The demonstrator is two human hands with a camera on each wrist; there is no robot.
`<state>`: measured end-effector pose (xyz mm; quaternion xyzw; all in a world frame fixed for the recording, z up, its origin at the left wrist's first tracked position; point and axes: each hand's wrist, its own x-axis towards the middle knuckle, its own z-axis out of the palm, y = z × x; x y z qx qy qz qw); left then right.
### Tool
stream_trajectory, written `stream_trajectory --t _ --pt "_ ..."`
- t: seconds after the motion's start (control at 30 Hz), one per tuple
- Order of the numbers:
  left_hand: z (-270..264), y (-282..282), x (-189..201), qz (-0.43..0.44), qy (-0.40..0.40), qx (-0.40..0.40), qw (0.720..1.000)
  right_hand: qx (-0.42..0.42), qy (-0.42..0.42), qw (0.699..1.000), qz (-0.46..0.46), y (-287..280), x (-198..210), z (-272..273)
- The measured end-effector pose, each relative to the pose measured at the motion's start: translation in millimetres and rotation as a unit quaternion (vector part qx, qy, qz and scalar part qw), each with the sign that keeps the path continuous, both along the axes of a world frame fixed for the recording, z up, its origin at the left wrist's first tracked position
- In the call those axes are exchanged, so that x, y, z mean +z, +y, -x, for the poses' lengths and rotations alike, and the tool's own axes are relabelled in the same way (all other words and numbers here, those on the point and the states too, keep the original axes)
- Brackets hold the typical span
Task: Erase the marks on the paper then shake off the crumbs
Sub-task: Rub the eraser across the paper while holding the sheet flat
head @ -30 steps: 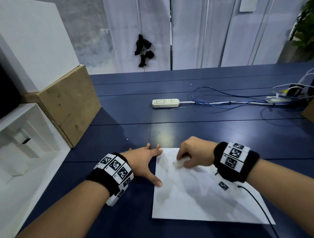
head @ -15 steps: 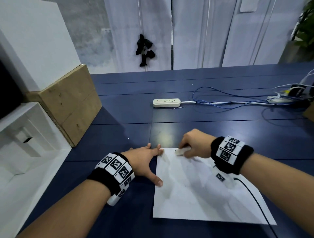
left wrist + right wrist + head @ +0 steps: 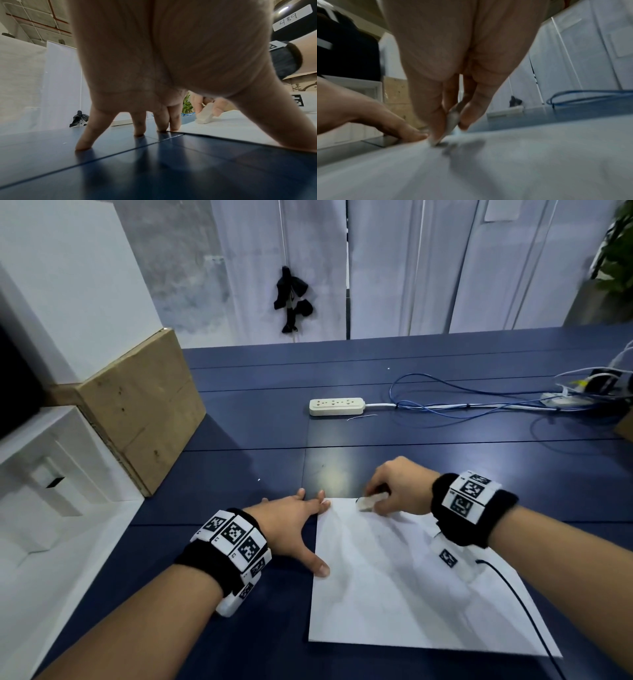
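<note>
dark blue table [image 3: 239, 440], white paper [image 3: 394, 594] at near edge, power strip [image 3: 337, 406], blue cables [image 3: 445, 402], cardboard box [image 3: 144, 405]

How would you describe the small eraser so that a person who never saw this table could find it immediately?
On the dark blue table, find the white sheet of paper in front of the person. At its far edge, the right hand pinches a small off-white block eraser against the sheet. It is the only thing held in fingers; the left hand only lies spread at the paper's left edge.
</note>
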<state>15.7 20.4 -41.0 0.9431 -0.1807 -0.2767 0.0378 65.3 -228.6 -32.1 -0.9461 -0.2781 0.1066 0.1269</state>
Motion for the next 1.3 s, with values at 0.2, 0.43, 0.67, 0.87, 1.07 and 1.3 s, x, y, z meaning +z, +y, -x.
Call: stream_trajectory --t 0.2,0.43,0.67,0.87,1.07,1.3 --pt "-1.2 -0.5 -0.4 -0.004 -0.001 -0.002 1.000 0.097 0.093 0.990 0.039 -1.9 3.1 36.8" --pt "-0.5 -0.7 -0.1 -0.005 -0.001 -0.001 1.000 -0.015 -0.011 1.000 0.018 -2.9 -1.3 -5.3" --pt "-0.7 -1.1 0.5 -0.007 -0.003 -0.004 1.000 0.103 0.071 0.991 0.045 0.4 2.9 32.5" --pt "0.2 -1.0 1.0 -0.001 -0.002 -0.001 1.000 0.007 -0.014 1.000 0.021 1.7 -1.1 -4.0" --pt "-0.4 -1.2 -0.2 -0.006 -0.002 -0.001 1.000 0.080 0.083 0.993 0.040 -4.7 -0.9 34.0" --pt "0.5 -1.3 1.3 -0.002 0.001 0.003 1.000 -0.010 0.006 1.000 0.019 -0.3 -0.2 -2.0"
